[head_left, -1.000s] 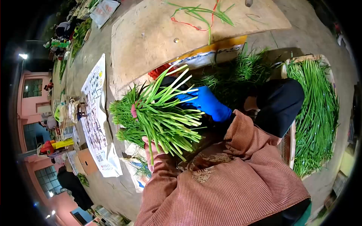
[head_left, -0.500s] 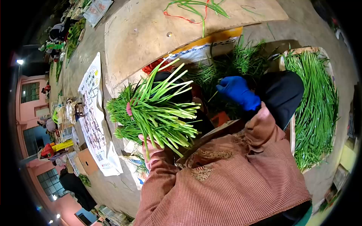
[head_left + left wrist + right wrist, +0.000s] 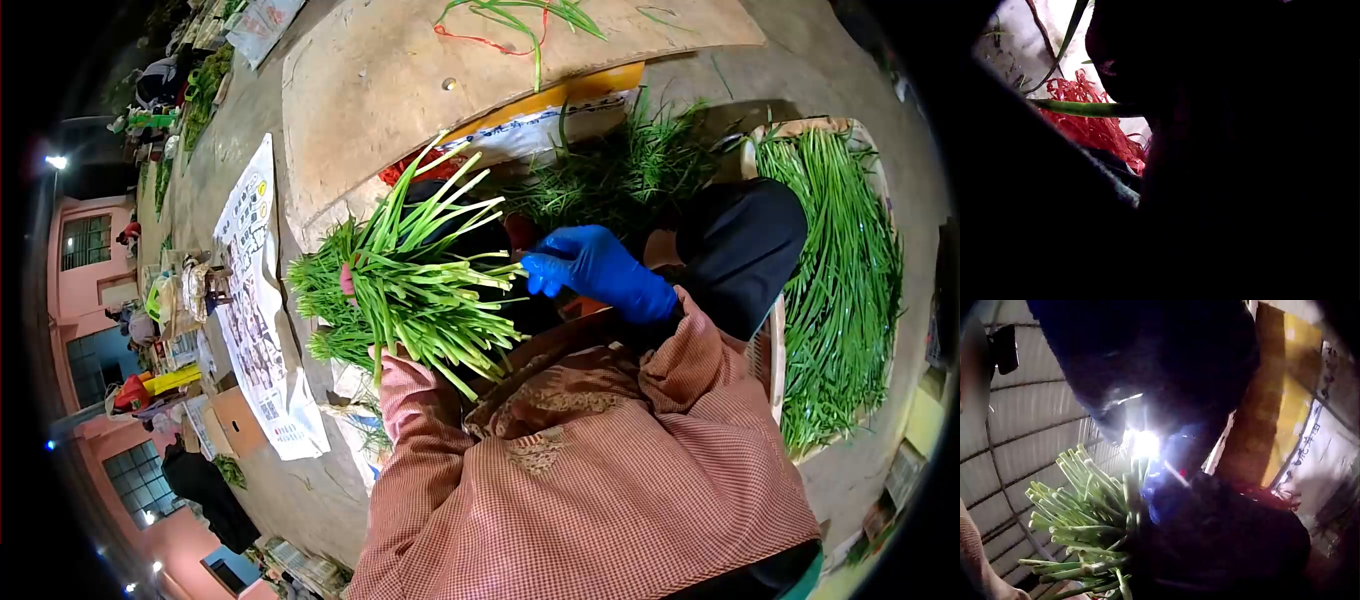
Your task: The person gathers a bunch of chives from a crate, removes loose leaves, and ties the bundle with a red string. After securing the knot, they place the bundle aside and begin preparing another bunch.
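Note:
A thick bunch of garlic chives, bound with a reddish tie, fans its pale cut ends to the right in the head view. My left hand holds it from below, mostly hidden beneath the stalks. My right hand, in a blue glove, is at the cut ends, thumb and fingers pinching at a stalk tip. The right wrist view has the gloved fingertips right beside the cut stalks. The left wrist view is mostly dark, with a green leaf crossing red strings.
A basket full of long chives stands to the right. Loose green trimmings lie beyond my knees. A wooden board at the front bears a few stalks and red string. A printed sheet lies on the left.
My right hand left the stalk ends, drew back right toward the knee, then returned to the cut ends. The left hand keeps the bunch in about the same place.

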Tool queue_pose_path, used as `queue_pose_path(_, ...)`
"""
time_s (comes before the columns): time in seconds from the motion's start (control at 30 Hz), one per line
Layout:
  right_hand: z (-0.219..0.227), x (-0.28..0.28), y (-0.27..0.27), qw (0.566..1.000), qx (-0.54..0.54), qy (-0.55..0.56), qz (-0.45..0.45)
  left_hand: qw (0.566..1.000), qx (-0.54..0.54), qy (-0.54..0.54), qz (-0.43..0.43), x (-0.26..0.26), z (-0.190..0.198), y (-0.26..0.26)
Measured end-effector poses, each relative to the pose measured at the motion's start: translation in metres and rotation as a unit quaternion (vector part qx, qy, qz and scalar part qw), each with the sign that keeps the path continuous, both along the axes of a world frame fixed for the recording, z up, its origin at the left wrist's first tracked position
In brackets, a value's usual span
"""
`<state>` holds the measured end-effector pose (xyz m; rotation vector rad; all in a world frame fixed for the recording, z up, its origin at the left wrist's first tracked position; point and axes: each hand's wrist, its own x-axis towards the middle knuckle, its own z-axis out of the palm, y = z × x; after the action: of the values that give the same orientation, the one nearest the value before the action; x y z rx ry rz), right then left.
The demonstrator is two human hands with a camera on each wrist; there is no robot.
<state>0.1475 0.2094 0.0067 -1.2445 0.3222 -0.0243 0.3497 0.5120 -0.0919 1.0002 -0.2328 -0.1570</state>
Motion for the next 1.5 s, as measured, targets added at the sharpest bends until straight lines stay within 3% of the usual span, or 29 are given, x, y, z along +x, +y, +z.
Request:
queue_pose_path(0.07, 0.003, -0.007, -0.002, 0.989, 0.014, 0.107, 0.100, 1.000, -0.004, 0.000, -0.005, 0.004, -0.001, -0.001)
queue_pose_path(0.13, 0.008, -0.010, 0.011, 0.991, 0.019, 0.085, 0.100, 1.000, -0.008, 0.000, -0.009, 0.007, -0.002, -0.002)
queue_pose_path(0.2, 0.006, -0.005, 0.028, 0.993, 0.019, -0.056, 0.102, 1.000, -0.011, 0.001, -0.015, 0.012, -0.003, -0.004)
queue_pose_path(0.27, 0.007, -0.003, 0.031, 0.994, 0.030, -0.034, 0.101, 1.000, -0.018, -0.003, -0.019, 0.018, -0.003, -0.005)
queue_pose_path(0.33, 0.017, -0.011, 0.017, 0.994, 0.101, 0.024, 0.018, 1.000, -0.021, -0.002, -0.019, 0.022, -0.006, -0.006)
queue_pose_path(0.37, 0.013, -0.018, 0.005, 0.989, 0.144, 0.000, -0.013, 1.000, -0.022, -0.002, -0.020, 0.023, -0.007, -0.005)
queue_pose_path(0.4, 0.022, -0.026, -0.011, 0.993, 0.102, 0.025, -0.051, 0.999, -0.025, -0.002, -0.021, 0.025, -0.008, -0.006)
queue_pose_path(0.47, 0.005, -0.042, -0.045, 0.985, 0.038, -0.036, -0.162, 0.999, -0.029, -0.005, -0.020, 0.026, -0.010, -0.007)
queue_pose_path(0.5, 0.009, -0.049, -0.061, 0.977, 0.023, 0.028, -0.208, 0.999, -0.031, -0.006, -0.019, 0.028, -0.010, -0.008)
queue_pose_path(0.53, -0.001, -0.058, -0.083, 0.973, -0.111, 0.070, -0.188, 0.999, -0.030, -0.007, -0.017, 0.030, -0.010, -0.006)
queue_pose_path(0.6, -0.020, -0.069, -0.103, 0.943, -0.258, 0.073, -0.198, 0.999, -0.033, -0.008, -0.016, 0.030, -0.008, -0.007)
queue_pose_path(0.67, -0.021, -0.068, -0.098, 0.854, -0.481, 0.049, -0.191, 0.999, -0.032, -0.012, -0.016, 0.033, -0.007, -0.006)
queue_pose_path(0.77, 0.006, -0.043, -0.061, 0.909, -0.380, -0.047, -0.165, 0.999, -0.035, -0.018, -0.018, 0.034, -0.007, -0.006)
queue_pose_path(0.8, 0.017, -0.035, -0.045, 0.968, -0.216, -0.035, -0.124, 0.999, -0.033, -0.022, -0.018, 0.034, -0.006, -0.005)
queue_pose_path(0.83, 0.031, -0.031, -0.030, 0.996, -0.045, -0.021, -0.078, 0.999, -0.031, -0.028, -0.020, 0.034, -0.005, -0.006)
queue_pose_path(0.9, 0.064, -0.022, -0.007, 0.999, 0.013, -0.047, -0.016, 0.999, -0.022, -0.039, -0.027, 0.036, -0.006, -0.005)
queue_pose_path(0.97, 0.067, -0.012, 0.013, 0.998, -0.005, -0.052, 0.035, 0.998, -0.028, -0.037, -0.048, 0.040, -0.004, -0.003)
queue_pose_path(1.0, 0.065, -0.009, 0.020, 0.995, -0.021, -0.054, 0.087, 0.997, -0.047, -0.001, -0.058, 0.042, 0.000, -0.002)
queue_pose_path(1.03, 0.060, -0.006, 0.027, 0.992, -0.082, -0.076, 0.063, 0.986, -0.088, 0.102, -0.100, 0.044, 0.005, 0.000)
queue_pose_path(1.07, 0.053, -0.004, 0.030, 0.991, -0.085, -0.077, 0.068, 0.989, -0.104, 0.105, 0.019, 0.033, -0.001, -0.005)
queue_pose_path(1.13, 0.042, 0.003, 0.032, 0.994, -0.106, -0.023, 0.026, 0.993, -0.097, 0.054, 0.045, 0.025, 0.005, -0.008)
queue_pose_path(1.17, 0.039, 0.007, 0.029, 0.990, -0.107, 0.052, 0.074, 0.986, -0.102, 0.129, 0.016, 0.051, -0.020, 0.013)
queue_pose_path(1.27, 0.025, 0.019, 0.033, 0.998, -0.034, 0.042, 0.029, 0.993, -0.096, -0.030, 0.066, 0.018, 0.018, -0.010)
queue_pose_path(1.3, 0.022, 0.022, 0.028, 0.992, -0.082, 0.054, 0.074, 0.992, -0.065, -0.056, 0.094, 0.017, 0.022, -0.013)
queue_pose_path(1.33, 0.013, 0.026, 0.027, 0.992, -0.086, 0.050, 0.078, 0.992, -0.107, -0.042, 0.056, 0.019, 0.026, -0.012)
queue_pose_path(1.4, 0.004, 0.033, 0.031, 0.974, -0.099, -0.199, 0.047, 0.987, -0.026, -0.112, 0.113, 0.013, 0.031, -0.015)
queue_pose_path(1.43, 0.012, 0.030, 0.028, 0.936, 0.349, -0.029, 0.031, 0.993, -0.072, -0.078, 0.056, 0.012, 0.038, -0.012)
queue_pose_path(1.47, 0.012, 0.032, 0.030, 0.937, 0.348, -0.025, 0.032, 0.987, -0.015, -0.113, 0.112, 0.008, 0.039, -0.017)
queue_pose_path(1.5, 0.010, 0.036, 0.031, 0.985, 0.168, -0.044, 0.008, 0.986, -0.006, -0.116, 0.121, 0.007, 0.045, -0.020)
